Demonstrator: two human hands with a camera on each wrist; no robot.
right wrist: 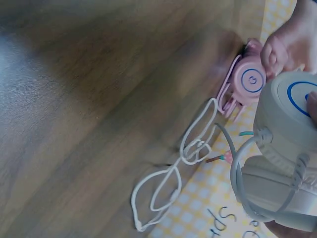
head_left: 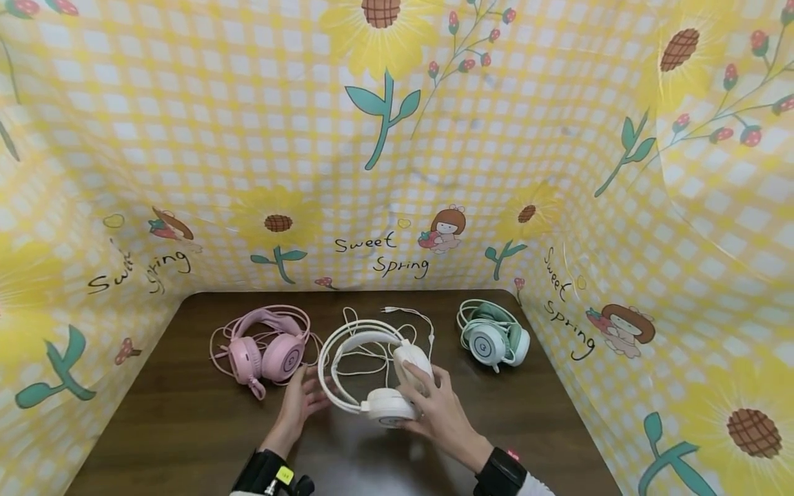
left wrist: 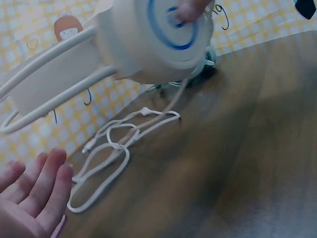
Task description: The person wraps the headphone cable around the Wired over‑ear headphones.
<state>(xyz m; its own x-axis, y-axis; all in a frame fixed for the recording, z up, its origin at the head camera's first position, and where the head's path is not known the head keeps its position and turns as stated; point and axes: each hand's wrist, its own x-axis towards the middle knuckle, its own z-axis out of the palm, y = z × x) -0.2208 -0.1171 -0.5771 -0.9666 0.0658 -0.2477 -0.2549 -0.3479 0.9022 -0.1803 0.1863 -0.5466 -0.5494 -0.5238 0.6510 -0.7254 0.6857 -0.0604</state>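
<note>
A white headset point(head_left: 378, 386) is lifted over the dark wooden table point(head_left: 186, 427), and my right hand point(head_left: 428, 393) grips it at the two ear cups. One white ear cup point(left wrist: 153, 34) with a blue ring fills the top of the left wrist view; the same cup point(right wrist: 290, 114) shows in the right wrist view. My left hand point(head_left: 310, 389) hovers with straight fingers just left of the headband, holding nothing; its fingers point(left wrist: 34, 191) show apart from the headset. The headset's white cable point(left wrist: 119, 148) lies in loops on the table.
A pink headset point(head_left: 267, 351) lies at the back left of the table and a mint-green headset point(head_left: 493, 337) at the back right. A yellow checked cloth with sunflowers point(head_left: 384, 172) walls in the table on three sides.
</note>
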